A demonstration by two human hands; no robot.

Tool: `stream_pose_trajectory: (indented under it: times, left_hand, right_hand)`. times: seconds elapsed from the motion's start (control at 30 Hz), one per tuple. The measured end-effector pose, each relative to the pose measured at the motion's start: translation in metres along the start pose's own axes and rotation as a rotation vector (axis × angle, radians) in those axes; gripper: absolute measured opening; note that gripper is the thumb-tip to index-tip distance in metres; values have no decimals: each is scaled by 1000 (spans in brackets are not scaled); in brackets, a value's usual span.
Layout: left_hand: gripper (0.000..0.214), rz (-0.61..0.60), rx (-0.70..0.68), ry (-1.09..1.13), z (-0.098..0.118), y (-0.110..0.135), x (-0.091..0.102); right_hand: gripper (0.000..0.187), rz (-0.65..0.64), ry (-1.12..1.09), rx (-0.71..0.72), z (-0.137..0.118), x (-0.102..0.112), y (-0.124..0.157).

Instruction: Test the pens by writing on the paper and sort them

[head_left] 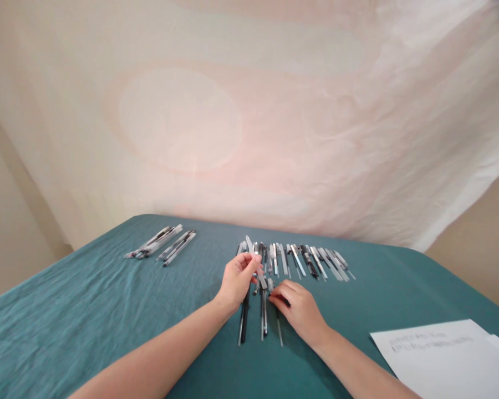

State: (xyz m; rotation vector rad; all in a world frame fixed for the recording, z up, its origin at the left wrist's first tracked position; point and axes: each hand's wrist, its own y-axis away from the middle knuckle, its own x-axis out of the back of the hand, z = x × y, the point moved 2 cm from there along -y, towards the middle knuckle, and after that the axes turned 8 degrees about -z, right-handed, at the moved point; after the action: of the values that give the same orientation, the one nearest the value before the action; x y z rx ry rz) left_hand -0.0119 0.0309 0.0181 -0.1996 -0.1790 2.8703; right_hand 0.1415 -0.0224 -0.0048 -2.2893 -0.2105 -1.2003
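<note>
My left hand is closed around a clear pen barrel, which it holds tilted above the middle of the table. Just to its right, my right hand is low over the cloth with thumb and fingers pinched together. A small dark piece shows at those fingertips, too small to make out. Dark pen parts and thin clear tubes lie below the hands, one slim refill beside my right fingers. Behind the hands runs a row of pen parts, partly hidden by my left hand.
Two bundles of pens lie on the far left of the green-clothed table. White paper sheets with blurred print rest at the front right. A pale, wrinkled cloth hangs behind the table's far edge.
</note>
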Motion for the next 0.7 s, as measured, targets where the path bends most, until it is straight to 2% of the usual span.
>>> stream_pose_trajectory:
  times: [0.13,0.3,0.53,0.7]
  left_hand:
    - [31,-32,-8,-37,2,1,-2]
    - [29,-189,8,-164,8,13,-16]
    - [25,-353,-33,-381,18,36,-35]
    - [32,-344,-16,-373,14,31,-31]
  right_hand:
    - [19,50,-134,-57,0,6,1]
    - [26,160,-329,-135,-4,20,1]
    - [30,25,-787,-316,-10,33,-4]
    - [30,1,-985,-470,7,28,-5]
